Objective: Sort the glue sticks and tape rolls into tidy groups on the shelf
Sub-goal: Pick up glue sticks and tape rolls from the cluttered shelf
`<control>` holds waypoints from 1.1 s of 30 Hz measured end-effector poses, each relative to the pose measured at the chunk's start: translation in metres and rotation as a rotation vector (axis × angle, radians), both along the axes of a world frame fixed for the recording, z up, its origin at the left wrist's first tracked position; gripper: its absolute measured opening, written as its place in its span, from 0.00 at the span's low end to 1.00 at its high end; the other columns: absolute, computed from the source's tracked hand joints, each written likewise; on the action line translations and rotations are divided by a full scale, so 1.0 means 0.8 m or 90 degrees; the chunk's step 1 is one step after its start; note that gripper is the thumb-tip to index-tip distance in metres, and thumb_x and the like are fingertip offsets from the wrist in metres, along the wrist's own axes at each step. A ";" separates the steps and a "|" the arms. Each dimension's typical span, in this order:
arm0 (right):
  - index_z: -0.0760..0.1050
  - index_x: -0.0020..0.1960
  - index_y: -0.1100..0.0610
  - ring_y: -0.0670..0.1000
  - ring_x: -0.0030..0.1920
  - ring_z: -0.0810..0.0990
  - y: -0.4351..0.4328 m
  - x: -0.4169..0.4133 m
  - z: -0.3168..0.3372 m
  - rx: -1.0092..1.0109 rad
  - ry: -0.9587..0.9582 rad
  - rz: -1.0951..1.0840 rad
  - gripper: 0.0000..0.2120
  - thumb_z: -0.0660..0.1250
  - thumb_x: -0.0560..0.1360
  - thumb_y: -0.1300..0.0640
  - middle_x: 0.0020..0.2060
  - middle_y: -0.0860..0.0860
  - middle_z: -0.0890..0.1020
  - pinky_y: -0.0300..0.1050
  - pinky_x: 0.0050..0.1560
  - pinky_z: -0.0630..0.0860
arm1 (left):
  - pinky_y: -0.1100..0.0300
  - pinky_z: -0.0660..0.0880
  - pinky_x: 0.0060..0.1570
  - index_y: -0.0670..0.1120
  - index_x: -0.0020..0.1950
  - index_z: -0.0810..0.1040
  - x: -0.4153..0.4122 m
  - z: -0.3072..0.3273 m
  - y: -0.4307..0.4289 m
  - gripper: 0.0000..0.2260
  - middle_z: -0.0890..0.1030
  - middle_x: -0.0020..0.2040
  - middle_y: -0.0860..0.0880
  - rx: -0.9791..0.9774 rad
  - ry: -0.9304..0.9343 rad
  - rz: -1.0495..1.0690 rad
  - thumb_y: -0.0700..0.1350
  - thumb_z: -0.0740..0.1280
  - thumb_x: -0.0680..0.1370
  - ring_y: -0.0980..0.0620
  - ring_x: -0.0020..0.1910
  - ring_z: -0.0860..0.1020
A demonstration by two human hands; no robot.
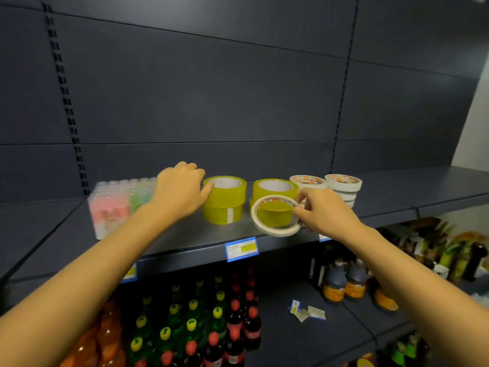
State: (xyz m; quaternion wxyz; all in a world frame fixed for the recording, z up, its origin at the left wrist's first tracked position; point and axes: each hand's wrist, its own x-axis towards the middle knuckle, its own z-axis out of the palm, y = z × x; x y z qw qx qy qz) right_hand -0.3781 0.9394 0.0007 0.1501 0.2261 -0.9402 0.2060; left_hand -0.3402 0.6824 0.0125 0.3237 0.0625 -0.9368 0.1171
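On the dark grey shelf (211,238) two stacks of yellow tape rolls stand side by side, one on the left (225,201) and one on the right (275,193). My left hand (178,192) touches the left stack's side, its thumb against the top roll. My right hand (322,211) pinches a thin white tape roll (275,229) and holds it tilted on edge in front of the right yellow stack. Two stacks of white tape rolls (344,185) sit behind my right hand. A wrapped block of glue sticks (112,205) with pink and green bodies stands at the left.
A blue price tag (241,249) hangs on the shelf's front edge. Below are soda bottles (211,327), dark sauce bottles (344,283) and loose paper tags (307,311). The shelf continues to the right (423,197). A dark back panel rises behind.
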 end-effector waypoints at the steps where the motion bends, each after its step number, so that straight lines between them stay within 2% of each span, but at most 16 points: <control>1: 0.76 0.51 0.55 0.57 0.44 0.81 0.015 -0.007 0.001 -0.002 -0.001 -0.009 0.08 0.63 0.75 0.54 0.43 0.55 0.83 0.50 0.46 0.78 | 0.54 0.70 0.45 0.45 0.59 0.77 -0.008 0.003 0.015 0.19 0.78 0.56 0.46 0.025 0.008 -0.025 0.56 0.55 0.79 0.46 0.57 0.74; 4: 0.76 0.54 0.54 0.55 0.45 0.81 0.056 -0.031 0.007 -0.012 -0.002 -0.047 0.10 0.63 0.75 0.52 0.42 0.52 0.82 0.48 0.48 0.77 | 0.53 0.72 0.46 0.45 0.58 0.78 -0.038 0.011 0.054 0.18 0.79 0.55 0.46 0.085 0.031 -0.087 0.55 0.57 0.79 0.46 0.57 0.75; 10: 0.74 0.45 0.53 0.58 0.43 0.81 0.113 -0.099 0.015 -0.038 -0.001 -0.085 0.03 0.64 0.74 0.54 0.42 0.55 0.83 0.53 0.49 0.79 | 0.53 0.71 0.47 0.45 0.56 0.78 -0.112 0.022 0.101 0.17 0.79 0.53 0.47 0.138 0.035 -0.126 0.55 0.58 0.79 0.46 0.55 0.75; 13: 0.74 0.48 0.55 0.58 0.46 0.81 0.119 -0.140 0.026 -0.042 -0.015 -0.080 0.07 0.64 0.74 0.53 0.44 0.57 0.83 0.53 0.51 0.78 | 0.54 0.71 0.46 0.45 0.54 0.79 -0.148 0.028 0.111 0.16 0.80 0.53 0.47 0.161 0.048 -0.125 0.55 0.59 0.79 0.46 0.53 0.76; 19: 0.73 0.47 0.56 0.57 0.46 0.80 0.097 -0.216 0.044 -0.060 0.010 -0.035 0.05 0.64 0.74 0.55 0.43 0.56 0.82 0.52 0.51 0.77 | 0.57 0.70 0.42 0.46 0.52 0.80 -0.192 0.039 0.110 0.15 0.81 0.50 0.48 0.159 0.104 -0.105 0.55 0.60 0.78 0.47 0.49 0.78; 22: 0.75 0.48 0.60 0.58 0.48 0.80 0.082 -0.241 0.041 -0.016 -0.020 -0.008 0.08 0.64 0.75 0.54 0.44 0.57 0.82 0.53 0.52 0.77 | 0.58 0.69 0.42 0.46 0.53 0.79 -0.195 0.038 0.103 0.15 0.82 0.50 0.48 0.156 0.091 -0.076 0.54 0.60 0.78 0.47 0.48 0.78; 24: 0.77 0.51 0.62 0.59 0.50 0.79 0.075 -0.255 0.036 0.059 -0.033 -0.011 0.13 0.64 0.76 0.52 0.47 0.58 0.82 0.52 0.51 0.77 | 0.57 0.70 0.42 0.46 0.53 0.79 -0.192 0.035 0.097 0.15 0.82 0.50 0.48 0.152 0.078 -0.057 0.54 0.60 0.78 0.47 0.48 0.78; 27: 0.76 0.54 0.57 0.58 0.52 0.78 0.067 -0.264 0.040 0.180 0.068 -0.047 0.14 0.63 0.76 0.47 0.52 0.55 0.80 0.47 0.44 0.71 | 0.57 0.70 0.43 0.46 0.54 0.79 -0.181 0.034 0.089 0.15 0.82 0.50 0.48 0.147 0.086 -0.016 0.54 0.60 0.78 0.47 0.49 0.78; 29: 0.76 0.54 0.53 0.58 0.53 0.78 0.057 -0.262 0.052 0.156 0.127 0.006 0.14 0.63 0.76 0.45 0.54 0.53 0.80 0.46 0.43 0.69 | 0.56 0.70 0.43 0.46 0.53 0.80 -0.169 0.034 0.086 0.14 0.82 0.50 0.48 0.148 0.108 0.016 0.53 0.61 0.78 0.47 0.49 0.78; 33: 0.74 0.58 0.49 0.55 0.56 0.77 0.011 -0.235 0.073 0.076 0.151 0.237 0.14 0.62 0.76 0.45 0.56 0.49 0.78 0.47 0.48 0.69 | 0.59 0.65 0.40 0.47 0.51 0.80 -0.130 0.032 0.086 0.12 0.81 0.49 0.49 0.119 0.169 0.093 0.52 0.61 0.77 0.47 0.49 0.77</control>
